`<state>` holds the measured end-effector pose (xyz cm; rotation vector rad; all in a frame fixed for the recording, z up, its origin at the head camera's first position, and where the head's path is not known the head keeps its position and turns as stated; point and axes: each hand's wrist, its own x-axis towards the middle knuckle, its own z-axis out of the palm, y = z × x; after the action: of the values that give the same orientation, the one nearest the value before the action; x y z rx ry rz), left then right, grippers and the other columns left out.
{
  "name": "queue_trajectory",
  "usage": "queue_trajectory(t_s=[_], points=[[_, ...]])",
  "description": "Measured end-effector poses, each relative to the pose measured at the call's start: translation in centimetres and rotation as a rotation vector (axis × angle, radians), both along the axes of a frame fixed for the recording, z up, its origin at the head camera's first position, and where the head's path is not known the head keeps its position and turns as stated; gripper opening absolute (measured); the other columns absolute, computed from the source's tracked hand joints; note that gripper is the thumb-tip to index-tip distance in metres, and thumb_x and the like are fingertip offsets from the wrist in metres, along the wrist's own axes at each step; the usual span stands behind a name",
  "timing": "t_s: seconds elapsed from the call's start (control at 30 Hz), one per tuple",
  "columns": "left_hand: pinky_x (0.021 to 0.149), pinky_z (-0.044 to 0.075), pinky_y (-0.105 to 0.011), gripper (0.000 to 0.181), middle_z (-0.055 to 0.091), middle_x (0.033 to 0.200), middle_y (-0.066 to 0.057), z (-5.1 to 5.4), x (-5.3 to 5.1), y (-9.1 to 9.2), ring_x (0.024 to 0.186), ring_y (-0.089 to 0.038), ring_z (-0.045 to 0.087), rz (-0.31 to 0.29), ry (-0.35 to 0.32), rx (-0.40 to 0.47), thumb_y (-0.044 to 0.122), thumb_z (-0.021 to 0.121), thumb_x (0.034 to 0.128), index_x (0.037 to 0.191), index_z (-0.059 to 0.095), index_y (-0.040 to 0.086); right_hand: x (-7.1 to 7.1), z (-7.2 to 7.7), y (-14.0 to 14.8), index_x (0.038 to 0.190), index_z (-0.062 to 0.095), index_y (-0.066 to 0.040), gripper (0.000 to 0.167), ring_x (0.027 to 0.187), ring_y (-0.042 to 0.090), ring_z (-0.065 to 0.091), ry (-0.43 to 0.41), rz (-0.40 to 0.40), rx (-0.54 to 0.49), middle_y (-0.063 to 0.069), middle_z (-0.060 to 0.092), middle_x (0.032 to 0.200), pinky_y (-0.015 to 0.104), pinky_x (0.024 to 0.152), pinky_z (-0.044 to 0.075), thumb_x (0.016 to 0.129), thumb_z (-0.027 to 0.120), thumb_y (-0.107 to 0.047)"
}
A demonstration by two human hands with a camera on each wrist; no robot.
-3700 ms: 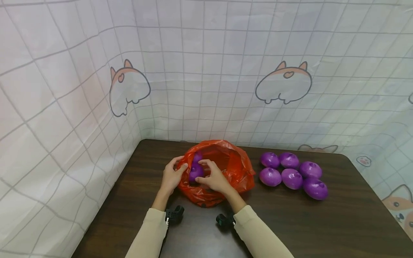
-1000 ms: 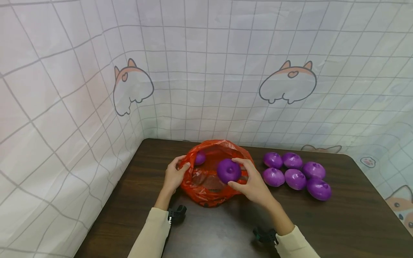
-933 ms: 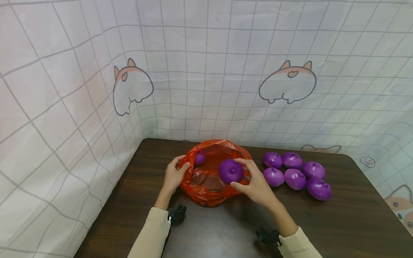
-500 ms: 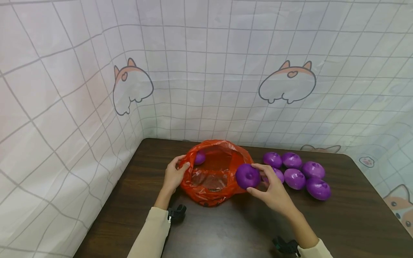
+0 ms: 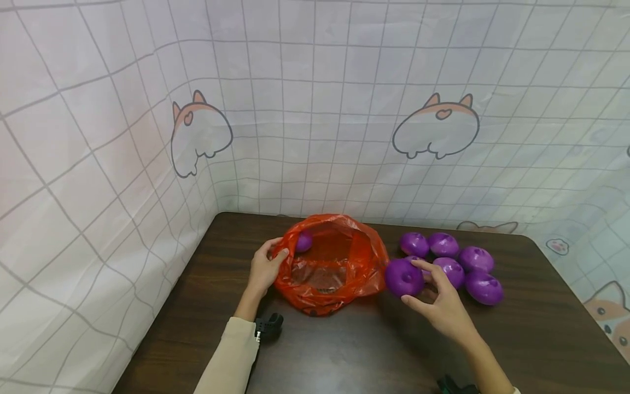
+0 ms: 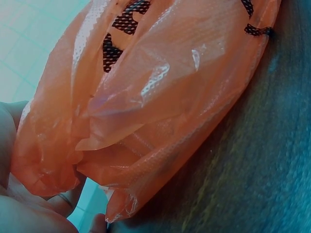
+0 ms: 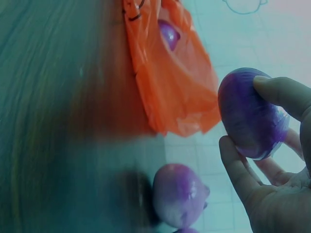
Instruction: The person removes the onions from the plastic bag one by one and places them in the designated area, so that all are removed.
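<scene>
My right hand (image 5: 447,311) pinches a purple onion (image 5: 403,278) between thumb and fingers, in front of the right side of a red plastic bag (image 5: 370,271). With its mouth facing me, the bag stands on the table. My left hand (image 5: 264,270) holds its left rim, thumb inside and fingers outside. Another onion (image 5: 304,241) lies inside the bag at the left. In the right wrist view the held onion (image 7: 250,114) shows a glossy, streaked skin. Thin orange-red film of the bag (image 6: 146,97) fills much of the left wrist view.
Several purple onions (image 5: 476,259) sit in a cluster on the dark wooden table (image 5: 325,355), right of the bag. One of them is partly covered by the held onion. A white grid-patterned cloth (image 5: 315,126) with cartoon animals hangs behind and at the left.
My right hand has drawn the onion from the bag's left side out past its right edge, toward the cluster. Two onions showed inside the bag before; one shows now. The left hand stays on the rim.
</scene>
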<state>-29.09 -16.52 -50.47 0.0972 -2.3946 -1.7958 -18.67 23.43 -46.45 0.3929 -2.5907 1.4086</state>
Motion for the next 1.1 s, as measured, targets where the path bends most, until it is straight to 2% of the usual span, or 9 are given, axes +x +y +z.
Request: queue_trajectory(t_s=[0.2,0.33,0.63,1.1], points=[[0.080,0.048,-0.030,0.039,0.062,0.124,-0.013,0.2,0.1,-0.1,0.101,-0.027,0.057,0.001,-0.007,-0.002,0.027,0.067,0.0999,0.137,0.063,0.018,0.6,-0.7,1.2,0.152,0.045,-0.021,0.076,0.114,-0.006,0.053,0.001,-0.049,0.020,0.002,0.047,0.143,0.010,0.092,0.046,0.087,0.084,-0.022],[0.081,0.048,-0.030,0.039,0.062,0.125,-0.013,0.2,0.1,-0.1,0.103,-0.027,0.057,0.002,-0.005,-0.007,0.027,0.067,0.1000,0.137,0.063,0.018,0.9,-1.2,1.8,0.150,0.045,-0.017,0.075,0.114,-0.008,0.053,0.005,-0.054,0.018,0.004,0.047,0.144,0.009,0.091,0.047,0.086,0.084,-0.021],[0.082,0.047,-0.031,0.038,0.062,0.126,-0.012,0.1,0.1,-0.1,0.103,-0.027,0.057,0.004,-0.001,-0.013,0.027,0.067,0.1002,0.137,0.063,0.019,1.1,-2.5,3.2,0.151,0.043,-0.015,0.075,0.113,-0.010,0.052,-0.033,-0.052,0.000,0.010,0.045,0.145,0.011,0.090,0.050,0.087,0.083,-0.021],[0.080,0.047,-0.030,0.038,0.061,0.127,-0.012,0.2,0.2,-0.1,0.102,-0.026,0.055,-0.001,-0.009,-0.008,0.028,0.066,0.1007,0.138,0.062,0.020,0.6,-3.3,4.6,0.151,0.040,-0.010,0.077,0.110,-0.011,0.053,-0.104,-0.023,-0.002,0.019,0.044,0.148,0.018,0.087,0.054,0.088,0.082,-0.022]])
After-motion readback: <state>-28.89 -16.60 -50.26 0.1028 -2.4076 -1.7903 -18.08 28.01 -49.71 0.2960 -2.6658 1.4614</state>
